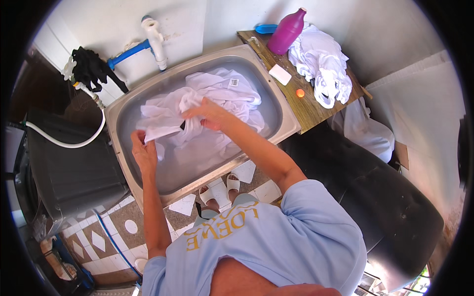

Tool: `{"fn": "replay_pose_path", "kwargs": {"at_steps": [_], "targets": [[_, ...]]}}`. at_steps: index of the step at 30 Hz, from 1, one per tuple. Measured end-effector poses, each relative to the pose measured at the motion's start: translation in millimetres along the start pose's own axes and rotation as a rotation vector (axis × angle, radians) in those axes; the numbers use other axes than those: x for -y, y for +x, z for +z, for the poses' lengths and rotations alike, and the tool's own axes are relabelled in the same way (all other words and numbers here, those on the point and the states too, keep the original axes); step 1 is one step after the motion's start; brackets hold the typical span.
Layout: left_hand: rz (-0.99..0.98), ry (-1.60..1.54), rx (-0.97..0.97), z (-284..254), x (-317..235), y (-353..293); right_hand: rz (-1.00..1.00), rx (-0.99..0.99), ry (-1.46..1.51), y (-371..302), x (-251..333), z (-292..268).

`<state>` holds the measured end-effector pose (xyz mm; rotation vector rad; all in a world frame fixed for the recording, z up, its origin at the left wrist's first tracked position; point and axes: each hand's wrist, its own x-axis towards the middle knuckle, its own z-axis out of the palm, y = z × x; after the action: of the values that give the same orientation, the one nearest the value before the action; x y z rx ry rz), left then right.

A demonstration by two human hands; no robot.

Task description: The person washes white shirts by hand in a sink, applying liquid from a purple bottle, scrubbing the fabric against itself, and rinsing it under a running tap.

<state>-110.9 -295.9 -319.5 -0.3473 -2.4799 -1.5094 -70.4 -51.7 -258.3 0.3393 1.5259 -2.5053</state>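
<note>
A white garment [229, 96] lies bunched in cloudy water inside a steel sink [290, 117], partly sunk. At the sink's left side, my left hand [144, 152] pinches an edge of the cloth between thumb and fingers, stretching it a little above the water. My right hand [210, 114] is closed on a gathered fold near the middle of the garment. Between the hands a small dark patch shows at the cloth; I cannot make out what it is. A small printed label [234, 82] sits on the garment's far part.
Right of the sink, a wooden board [316, 112] bears a purple bottle [289, 32], a blue brush-like item [266, 28], a white soap bar [280, 74], an orange cap [300, 92] and piled white clothes [318, 54]. A white tap [156, 42] and hose [74, 145] are nearby; a black padded seat [365, 192] stands right.
</note>
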Motion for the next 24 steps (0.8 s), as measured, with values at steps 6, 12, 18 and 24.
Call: {"fn": "replay_pose_path", "kwargs": {"at_steps": [6,12,18,24], "targets": [[-0.864,-0.895,0.006,8.2,-19.2,-10.3,0.316,0.09,0.619,-21.1,-27.2,-33.9],[-0.396,-0.833,0.159,-24.5,-41.5,13.0,-0.008,0.129,0.129,-34.4,17.4,-35.8],[-0.46,-0.591,0.053,-57.3,-70.1,28.4,0.474,0.206,-0.339,-38.4,9.3,-81.3],[-0.439,-0.373,0.129,-91.4,-79.1,16.2,0.448,0.184,-0.076,-55.0,63.1,-63.6]]}}
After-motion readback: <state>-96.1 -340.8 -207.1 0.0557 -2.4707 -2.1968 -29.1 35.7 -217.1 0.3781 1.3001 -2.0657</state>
